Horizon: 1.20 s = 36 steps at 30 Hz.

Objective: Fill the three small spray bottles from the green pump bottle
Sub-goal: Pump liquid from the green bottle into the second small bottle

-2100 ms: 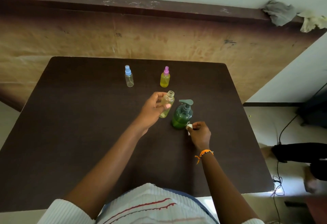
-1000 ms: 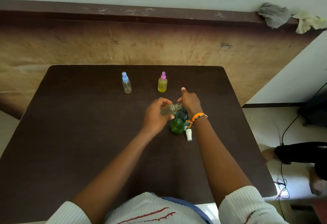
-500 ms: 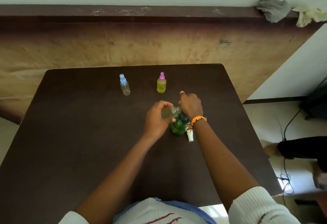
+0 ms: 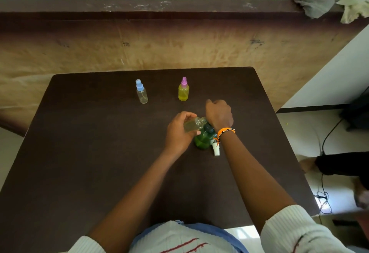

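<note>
My left hand grips an uncapped small bottle, tilted nearly on its side, its mouth against the spout of the green pump bottle. My right hand lies closed over the pump head, hiding it. The bottle's white spray cap lies on the table beside the green bottle. Farther back stand a blue-capped clear spray bottle and a pink-capped one full of yellow liquid.
The dark brown table stands against a tan wall panel. Its right edge drops to a floor with black cables. Crumpled rags lie on the ledge at the upper right.
My right hand left the white cap on the table and moved onto the pump head. My left hand tipped the uncapped bottle over to the spout.
</note>
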{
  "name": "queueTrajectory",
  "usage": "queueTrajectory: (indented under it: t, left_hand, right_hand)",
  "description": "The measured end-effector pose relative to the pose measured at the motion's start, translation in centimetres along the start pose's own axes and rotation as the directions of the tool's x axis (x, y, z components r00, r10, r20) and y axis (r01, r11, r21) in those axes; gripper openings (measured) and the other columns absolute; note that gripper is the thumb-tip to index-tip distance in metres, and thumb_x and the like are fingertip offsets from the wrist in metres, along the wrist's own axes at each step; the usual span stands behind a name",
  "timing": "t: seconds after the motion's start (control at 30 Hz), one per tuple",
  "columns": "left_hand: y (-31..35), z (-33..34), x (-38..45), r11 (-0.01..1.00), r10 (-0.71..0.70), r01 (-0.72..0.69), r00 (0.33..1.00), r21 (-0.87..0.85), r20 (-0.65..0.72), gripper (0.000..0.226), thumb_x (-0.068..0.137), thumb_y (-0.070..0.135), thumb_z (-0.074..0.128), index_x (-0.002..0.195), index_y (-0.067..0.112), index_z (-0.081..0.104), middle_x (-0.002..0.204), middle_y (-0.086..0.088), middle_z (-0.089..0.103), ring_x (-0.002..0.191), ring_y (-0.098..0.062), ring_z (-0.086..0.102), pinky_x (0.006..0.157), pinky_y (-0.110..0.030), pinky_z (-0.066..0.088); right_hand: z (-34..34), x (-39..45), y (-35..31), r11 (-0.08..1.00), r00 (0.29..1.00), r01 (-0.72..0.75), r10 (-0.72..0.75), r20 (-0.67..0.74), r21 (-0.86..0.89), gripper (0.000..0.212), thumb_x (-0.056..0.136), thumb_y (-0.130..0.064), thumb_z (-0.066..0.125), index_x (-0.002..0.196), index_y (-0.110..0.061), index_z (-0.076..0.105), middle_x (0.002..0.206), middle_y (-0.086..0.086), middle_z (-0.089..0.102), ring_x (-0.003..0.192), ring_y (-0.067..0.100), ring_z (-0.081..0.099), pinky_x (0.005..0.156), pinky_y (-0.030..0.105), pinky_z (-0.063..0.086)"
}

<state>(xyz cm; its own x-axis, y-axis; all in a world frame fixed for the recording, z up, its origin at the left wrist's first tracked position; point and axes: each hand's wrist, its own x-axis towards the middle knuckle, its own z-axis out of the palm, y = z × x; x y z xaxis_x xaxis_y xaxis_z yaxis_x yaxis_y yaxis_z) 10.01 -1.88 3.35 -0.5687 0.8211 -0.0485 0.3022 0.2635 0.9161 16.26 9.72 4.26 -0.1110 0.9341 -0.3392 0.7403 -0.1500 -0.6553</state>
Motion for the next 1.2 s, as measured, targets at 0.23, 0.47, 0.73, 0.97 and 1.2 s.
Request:
queueTrajectory:
  t: [0.23, 0.47, 0.73, 0.97, 1.2]
  left_hand:
    - [0.1, -0.6, 0.2, 1.000, 0.020, -0.020, 1.000, 0.023, 0.007, 0.044, 0.065, 0.003, 0.078, 0.105, 0.015, 0.063, 0.106, -0.001, 0.065, 0.098, -0.013, 0.059, 0.086, -0.025, 0.047]
    - [0.1, -0.4, 0.0, 0.999, 0.027, -0.027, 1.000, 0.028, -0.001, 0.042, 0.064, 0.002, 0.078, 0.101, 0.015, 0.064, 0.103, 0.000, 0.064, 0.095, -0.011, 0.059, 0.081, -0.017, 0.044]
    - [0.2, -0.3, 0.0, 0.999, 0.026, -0.026, 1.000, 0.035, 0.000, 0.041, 0.065, 0.002, 0.077, 0.102, 0.015, 0.064, 0.103, 0.001, 0.064, 0.094, -0.009, 0.058, 0.075, -0.008, 0.040]
    - [0.5, -0.5, -0.1, 0.999, 0.034, -0.034, 0.999, 0.019, -0.005, 0.041, 0.065, 0.002, 0.077, 0.102, 0.015, 0.063, 0.104, 0.000, 0.064, 0.095, -0.011, 0.059, 0.082, -0.020, 0.045]
    - [-0.1, -0.1, -0.2, 1.000, 0.005, -0.005, 1.000, -0.006, 0.001, 0.041, 0.065, 0.001, 0.076, 0.101, 0.015, 0.063, 0.102, 0.003, 0.063, 0.093, -0.009, 0.057, 0.074, -0.004, 0.039]
  right_hand:
    - [-0.8, -1.0, -0.9, 1.000, 0.983, 0.002, 0.000, 0.182, -0.011, 0.059, 0.074, -0.045, 0.041, 0.110, -0.009, 0.070, 0.119, 0.013, 0.068, 0.109, 0.036, 0.061, 0.102, 0.046, 0.045]
    - [-0.8, -1.2, -0.7, 1.000, 0.998, 0.012, -0.012, 0.055, 0.016, 0.042, 0.085, -0.038, 0.045, 0.096, -0.004, 0.068, 0.113, 0.016, 0.069, 0.104, 0.038, 0.061, 0.098, 0.045, 0.047]
    - [-0.8, -1.4, -0.7, 0.998, 0.999, 0.042, -0.041, 0.022, -0.041, 0.038, 0.092, -0.036, 0.047, 0.104, -0.008, 0.069, 0.116, 0.014, 0.068, 0.109, 0.037, 0.060, 0.102, 0.044, 0.041]
    - [-1.4, -1.5, -1.3, 0.999, 0.975, 0.034, -0.028, 0.222, -0.023, 0.055, 0.075, -0.043, 0.043, 0.108, -0.008, 0.071, 0.117, 0.014, 0.068, 0.109, 0.036, 0.061, 0.103, 0.047, 0.044]
    - [-0.3, -0.6, 0.0, 0.993, 0.994, 0.012, -0.024, 0.105, 0.114, 0.037, 0.088, -0.036, 0.047, 0.090, -0.008, 0.071, 0.102, 0.014, 0.072, 0.097, 0.035, 0.064, 0.089, 0.042, 0.051]
